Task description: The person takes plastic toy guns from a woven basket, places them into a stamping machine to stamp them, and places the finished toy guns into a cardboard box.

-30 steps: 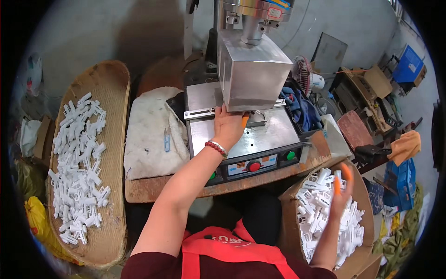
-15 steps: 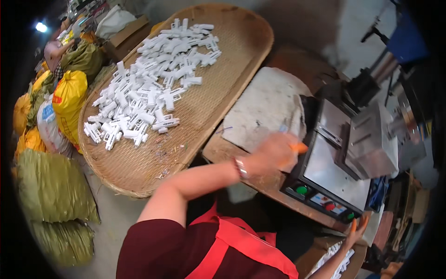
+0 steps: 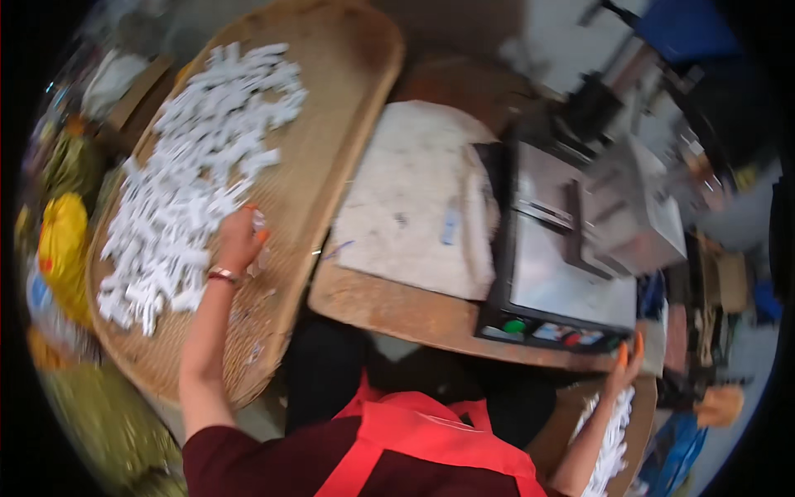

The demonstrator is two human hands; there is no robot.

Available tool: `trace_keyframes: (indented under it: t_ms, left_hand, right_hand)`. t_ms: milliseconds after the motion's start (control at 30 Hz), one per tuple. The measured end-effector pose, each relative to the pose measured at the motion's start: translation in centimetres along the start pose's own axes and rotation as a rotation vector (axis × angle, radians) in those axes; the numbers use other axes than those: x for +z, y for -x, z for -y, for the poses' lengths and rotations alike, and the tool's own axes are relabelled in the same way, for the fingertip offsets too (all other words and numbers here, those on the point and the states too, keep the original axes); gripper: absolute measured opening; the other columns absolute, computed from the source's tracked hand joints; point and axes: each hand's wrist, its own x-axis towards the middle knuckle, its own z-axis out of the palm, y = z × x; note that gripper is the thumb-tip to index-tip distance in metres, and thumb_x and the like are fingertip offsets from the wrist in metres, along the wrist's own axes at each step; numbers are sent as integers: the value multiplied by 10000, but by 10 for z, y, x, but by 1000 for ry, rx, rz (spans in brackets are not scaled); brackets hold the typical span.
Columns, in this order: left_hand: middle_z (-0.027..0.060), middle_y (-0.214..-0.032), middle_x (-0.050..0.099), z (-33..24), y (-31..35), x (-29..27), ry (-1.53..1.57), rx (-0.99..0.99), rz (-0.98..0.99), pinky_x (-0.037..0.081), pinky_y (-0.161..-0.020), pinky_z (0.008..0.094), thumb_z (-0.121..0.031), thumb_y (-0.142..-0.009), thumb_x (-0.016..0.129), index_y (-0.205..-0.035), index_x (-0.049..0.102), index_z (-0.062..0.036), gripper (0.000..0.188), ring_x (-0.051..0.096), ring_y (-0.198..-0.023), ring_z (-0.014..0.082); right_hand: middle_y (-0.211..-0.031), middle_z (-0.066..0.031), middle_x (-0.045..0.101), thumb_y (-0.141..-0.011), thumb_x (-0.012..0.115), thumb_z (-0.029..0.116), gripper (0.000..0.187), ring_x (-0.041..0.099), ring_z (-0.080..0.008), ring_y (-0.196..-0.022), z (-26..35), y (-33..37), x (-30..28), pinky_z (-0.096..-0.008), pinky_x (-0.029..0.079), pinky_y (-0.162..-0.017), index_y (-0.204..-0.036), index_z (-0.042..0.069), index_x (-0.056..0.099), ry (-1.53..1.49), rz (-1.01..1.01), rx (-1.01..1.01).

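Observation:
My left hand (image 3: 238, 242) is over the woven tray, at the right edge of a heap of white plastic toy-gun-shaped parts (image 3: 178, 178). Its fingers curl around a white plastic part (image 3: 260, 220), of which only bits show past the blurred fingers. Orange coverings sit on some fingertips. My right hand (image 3: 623, 369) is at the front right corner of the press machine (image 3: 571, 273), beside its control panel. Its fingers are stretched upward, apart, with orange tips, and nothing shows in them.
The shallow woven tray (image 3: 331, 108) fills the left. Between it and the machine, a whitish cloth pad (image 3: 406, 199) lies on a wooden table (image 3: 397, 302). A metal block (image 3: 629, 219) stands over the machine's plate. A cardboard box (image 3: 571, 406) of white parts is below right; sacks (image 3: 108, 414) stand left.
My left hand has swung left from beside the cloth and machine to the heap in the tray. My right hand stays by the machine's corner. The whole view has shifted.

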Motion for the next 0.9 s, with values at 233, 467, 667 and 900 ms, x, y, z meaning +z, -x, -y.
trace_keyframes:
  t_ms: [233, 467, 667, 900]
  left_hand:
    - [199, -976, 616, -378, -62, -90, 699, 250, 173, 463, -813, 421, -430, -826, 675, -1176, 517, 7, 581, 587, -936, 363]
    - [254, -1236, 547, -448, -65, -4, 770, 235, 258, 401, -988, 408, -403, -816, 690, -1324, 441, 0, 694, 512, -1188, 366]
    - [205, -1362, 447, -413, 30, 0, 654, 714, 146, 342, -1047, 388, -97, -840, 649, -1404, 386, -6, 629, 433, -1238, 359]
    - [178, -1245, 538, -497, -2, 10, 529, 785, -128, 421, -893, 411, -76, -787, 628, -1097, 614, -11, 317, 510, -1042, 347]
  right_hand:
    - [-1390, -176, 451, -910, 543, 69, 371, 371, -330, -1334, 56, -74, 67, -392, 263, -1108, -1276, 14, 533, 166, 117, -340]
    - [-1090, -185, 591, -798, 671, 88, 269, 498, -405, -1095, 75, -120, 128, -456, 406, -911, -1046, 11, 599, -31, 114, -539]
    - [-1043, -168, 601, -774, 670, 56, 266, 548, -341, -999, 75, -135, 116, -407, 427, -865, -1021, -5, 591, -215, -109, -350]
    - [-1361, -152, 496, -849, 624, 34, 345, 326, -324, -1368, 93, -2, -160, -434, 227, -1120, -1185, -9, 561, 466, -402, -221]
